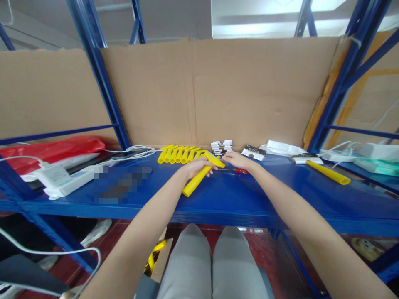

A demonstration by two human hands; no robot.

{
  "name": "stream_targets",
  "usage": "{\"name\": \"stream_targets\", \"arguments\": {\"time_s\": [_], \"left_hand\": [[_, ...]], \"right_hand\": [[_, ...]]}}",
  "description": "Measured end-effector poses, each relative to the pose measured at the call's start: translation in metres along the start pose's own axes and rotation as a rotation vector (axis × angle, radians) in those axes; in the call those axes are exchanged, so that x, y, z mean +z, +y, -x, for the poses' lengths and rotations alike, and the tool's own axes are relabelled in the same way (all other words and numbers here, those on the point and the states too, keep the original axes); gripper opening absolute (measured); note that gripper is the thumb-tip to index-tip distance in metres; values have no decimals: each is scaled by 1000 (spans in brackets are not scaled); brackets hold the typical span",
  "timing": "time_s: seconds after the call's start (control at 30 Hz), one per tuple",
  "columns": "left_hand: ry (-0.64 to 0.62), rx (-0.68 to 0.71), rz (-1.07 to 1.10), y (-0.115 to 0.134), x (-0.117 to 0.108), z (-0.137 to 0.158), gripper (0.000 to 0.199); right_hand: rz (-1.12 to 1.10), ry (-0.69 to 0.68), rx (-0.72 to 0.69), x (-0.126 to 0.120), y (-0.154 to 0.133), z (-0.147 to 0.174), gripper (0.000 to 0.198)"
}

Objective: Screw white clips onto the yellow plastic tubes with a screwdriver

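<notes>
My left hand (197, 166) grips a long yellow plastic handle (193, 185) that slants down toward me over the blue shelf (249, 199). My right hand (236, 159) pinches the handle's far end, a short yellow angled piece (215, 160). Under that hand lies a small red item (242, 170), mostly hidden. Behind the hands a row of several yellow handles (179, 154) lies side by side near the cardboard wall. A stack of small black-and-white parts (222, 146) stands just behind my right hand.
One more yellow handle (327, 172) lies at the right, beside flat packets (307, 158) and a white bag (282, 147). White power strips and cables (62, 178) and a red bag (52, 148) fill the left. Blue rack posts (102, 79) flank the bay; my knees are below.
</notes>
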State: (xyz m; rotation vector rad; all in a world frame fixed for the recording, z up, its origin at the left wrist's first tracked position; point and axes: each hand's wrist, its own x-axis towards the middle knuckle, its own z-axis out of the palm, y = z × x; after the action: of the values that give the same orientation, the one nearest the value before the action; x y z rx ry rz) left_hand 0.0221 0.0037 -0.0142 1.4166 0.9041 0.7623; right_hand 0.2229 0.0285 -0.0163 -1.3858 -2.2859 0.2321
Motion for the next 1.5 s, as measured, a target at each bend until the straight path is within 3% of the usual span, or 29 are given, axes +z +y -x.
{"name": "stream_targets", "arguments": {"time_s": [0.3,0.67,0.77,0.97,1.2,1.37,1.5], "left_hand": [[-8,93,-43,-3,-1,-3,13],[127,139,-34,1,4,-3,15],[227,161,-43,4,1,-3,17],[539,281,-322,4,-11,-8,28],[594,353,-617,-2,-20,-11,27],[649,361,-647,-2,-22,-11,30],[628,301,-615,-1,-23,-12,31]], "right_hand": [[-29,4,8,-1,-7,3,20],[-59,83,17,4,0,-3,15],[-20,128,16,2,7,-1,14],[132,129,30,-12,19,7,15],[315,141,52,-27,7,16,20],[423,124,14,-33,13,39,22],[330,59,49,-34,29,55,24]]}}
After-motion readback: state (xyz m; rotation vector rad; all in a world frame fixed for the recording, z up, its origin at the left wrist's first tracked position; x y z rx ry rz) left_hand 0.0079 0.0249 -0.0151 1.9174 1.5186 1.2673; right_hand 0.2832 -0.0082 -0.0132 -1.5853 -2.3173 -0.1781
